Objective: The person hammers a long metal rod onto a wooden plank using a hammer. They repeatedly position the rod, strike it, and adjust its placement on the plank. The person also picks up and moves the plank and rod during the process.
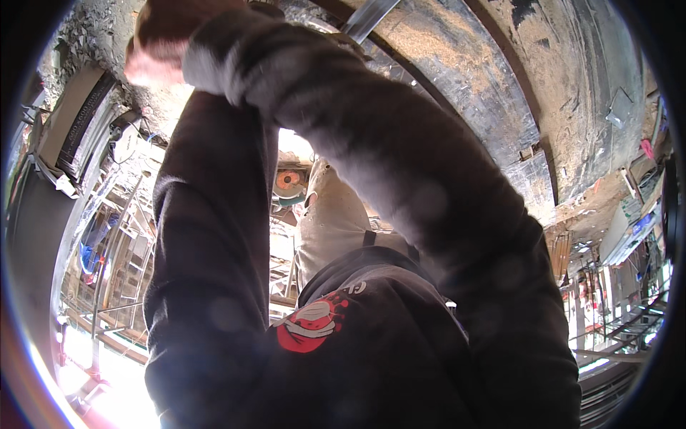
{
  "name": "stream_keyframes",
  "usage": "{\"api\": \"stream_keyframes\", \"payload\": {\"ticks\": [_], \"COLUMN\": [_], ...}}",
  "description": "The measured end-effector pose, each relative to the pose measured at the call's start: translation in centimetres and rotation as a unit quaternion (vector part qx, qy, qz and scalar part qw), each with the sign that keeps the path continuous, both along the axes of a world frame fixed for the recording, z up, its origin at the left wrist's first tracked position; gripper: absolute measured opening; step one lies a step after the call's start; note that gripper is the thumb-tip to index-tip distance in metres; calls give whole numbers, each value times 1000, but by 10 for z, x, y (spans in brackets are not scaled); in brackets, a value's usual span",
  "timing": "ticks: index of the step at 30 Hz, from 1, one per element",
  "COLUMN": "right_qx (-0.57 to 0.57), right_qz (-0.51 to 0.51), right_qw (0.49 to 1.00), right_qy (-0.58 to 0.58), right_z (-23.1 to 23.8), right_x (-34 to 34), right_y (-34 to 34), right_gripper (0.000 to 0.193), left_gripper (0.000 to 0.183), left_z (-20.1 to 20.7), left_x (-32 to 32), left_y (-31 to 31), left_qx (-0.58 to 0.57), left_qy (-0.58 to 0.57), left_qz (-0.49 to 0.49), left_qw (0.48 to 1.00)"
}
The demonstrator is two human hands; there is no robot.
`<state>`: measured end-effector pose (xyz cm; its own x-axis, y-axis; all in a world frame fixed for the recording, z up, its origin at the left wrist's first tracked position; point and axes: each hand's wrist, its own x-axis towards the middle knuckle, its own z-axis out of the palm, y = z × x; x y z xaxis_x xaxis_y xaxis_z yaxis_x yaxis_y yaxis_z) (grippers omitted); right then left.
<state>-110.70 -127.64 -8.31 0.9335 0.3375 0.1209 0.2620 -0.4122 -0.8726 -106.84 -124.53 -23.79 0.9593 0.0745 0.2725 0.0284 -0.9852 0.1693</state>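
Both my arms, in dark sleeves, reach up to the upper left of the head view. My right forearm crosses over my left one near the wrist. Past its cuff, my right hand (161, 46) is bent and partly cut off by the picture's upper edge. Its fingers are blurred, and whatever it holds or touches cannot be made out. My left hand is hidden behind the right cuff. Right of the hands, a flat metal bar (370, 18) lies across the edge of a large worn metal worktop (572, 86).
Brown dust (457, 36) covers part of the worktop. At the left stands a dark box (82, 118) with a brown side. Below, between my arms, is a round orange-centred disc (288, 180). Metal frames (118, 264) stand at the left, and a pink scrap (647, 149) lies far right.
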Motion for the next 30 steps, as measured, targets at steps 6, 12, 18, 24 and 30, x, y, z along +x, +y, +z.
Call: {"api": "stream_keyframes", "payload": {"ticks": [6, 12, 18, 24, 30], "right_qx": [99, 210, 284, 251, 147], "right_qz": [-41, -35, -41, -14, -5], "right_qw": [983, 976, 957, 967, 984], "right_qy": [147, 56, -40, 51, 97], "right_z": [50, 48, 43, 68, 76], "right_x": [-48, -102, -145, -154, -142], "right_y": [-55, -91, -141, -157, -137], "right_gripper": [27, 23, 33, 36, 36], "left_gripper": [30, 26, 29, 39, 42], "left_z": [-7, -3, 9, 25, 26], "left_x": [2, -1, 1, -8, -27], "left_y": [-1, 3, 10, -4, -18], "left_qx": [27, 21, 2, -41, -48], "left_qy": [28, 58, 31, 83, 132], "left_qz": [24, 42, 46, 30, 19], "left_qw": [999, 997, 998, 995, 990]}}
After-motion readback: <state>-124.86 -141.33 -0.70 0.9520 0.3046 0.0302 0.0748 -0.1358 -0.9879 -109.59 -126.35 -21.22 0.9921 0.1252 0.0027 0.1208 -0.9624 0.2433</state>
